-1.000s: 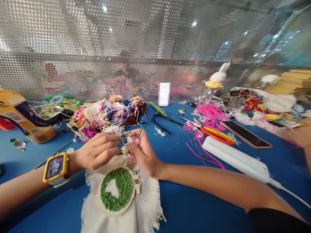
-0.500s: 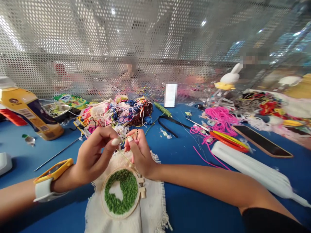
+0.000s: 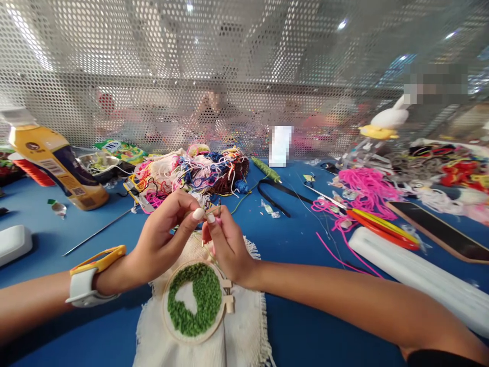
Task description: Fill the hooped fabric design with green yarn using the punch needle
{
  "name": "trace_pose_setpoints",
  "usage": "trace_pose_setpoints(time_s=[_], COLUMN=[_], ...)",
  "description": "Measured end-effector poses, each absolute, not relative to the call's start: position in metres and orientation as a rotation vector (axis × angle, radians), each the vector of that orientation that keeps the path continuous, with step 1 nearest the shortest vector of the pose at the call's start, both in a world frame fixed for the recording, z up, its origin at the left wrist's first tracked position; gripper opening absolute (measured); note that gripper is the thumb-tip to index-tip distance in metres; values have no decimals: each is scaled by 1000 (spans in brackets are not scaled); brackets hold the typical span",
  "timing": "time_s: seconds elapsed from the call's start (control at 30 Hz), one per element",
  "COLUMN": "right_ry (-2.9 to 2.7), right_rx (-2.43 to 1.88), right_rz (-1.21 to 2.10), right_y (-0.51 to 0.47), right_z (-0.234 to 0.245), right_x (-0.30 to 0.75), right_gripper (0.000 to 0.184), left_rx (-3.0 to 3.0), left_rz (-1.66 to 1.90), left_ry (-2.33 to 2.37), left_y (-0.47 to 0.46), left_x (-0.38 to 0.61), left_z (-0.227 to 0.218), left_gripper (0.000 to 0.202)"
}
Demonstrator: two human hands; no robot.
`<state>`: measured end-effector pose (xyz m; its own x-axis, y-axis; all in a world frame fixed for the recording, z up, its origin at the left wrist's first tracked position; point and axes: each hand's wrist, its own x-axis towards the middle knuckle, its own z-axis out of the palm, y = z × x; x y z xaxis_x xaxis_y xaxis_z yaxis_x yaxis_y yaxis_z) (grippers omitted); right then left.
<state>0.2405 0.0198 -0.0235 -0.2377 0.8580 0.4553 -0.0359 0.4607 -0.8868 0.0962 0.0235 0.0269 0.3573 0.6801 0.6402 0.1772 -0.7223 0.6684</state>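
Observation:
An embroidery hoop (image 3: 194, 300) with green tufted stitching around a bare white patch lies on a frayed cream cloth (image 3: 244, 331) on the blue table (image 3: 313, 316). Just above it my hands meet. My right hand (image 3: 225, 244) is closed on a thin metal punch needle (image 3: 219, 206) whose tip points up. My left hand (image 3: 164, 239) pinches a pale yellowish thread at the needle, thumb and forefinger together. A yellow-cased watch (image 3: 95, 265) sits on my left wrist.
A tangle of coloured yarn (image 3: 191, 171) lies behind my hands, pink yarn (image 3: 359, 186) to the right. A yellow bottle (image 3: 57, 165) leans at left, a long white case (image 3: 420, 275) and a phone (image 3: 439, 232) at right. A perforated metal screen (image 3: 153, 76) closes the back.
My left hand has turned palm-inward and lifted, so the watch face now points away. Both hands stay pinched together at the needle. The camera has shifted a little to the left.

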Motion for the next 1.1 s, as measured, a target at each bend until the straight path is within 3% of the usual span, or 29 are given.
trace_pose_setpoints(time_s=[1.1], right_ry=[-1572], right_rx=[-763], right_rz=[1096], right_y=[19], right_z=[-22], right_x=[240], right_gripper=[26], left_rx=[2259], left_rz=[1478], left_ry=[809], left_y=[16], left_x=[94], left_z=[33], left_gripper=[10])
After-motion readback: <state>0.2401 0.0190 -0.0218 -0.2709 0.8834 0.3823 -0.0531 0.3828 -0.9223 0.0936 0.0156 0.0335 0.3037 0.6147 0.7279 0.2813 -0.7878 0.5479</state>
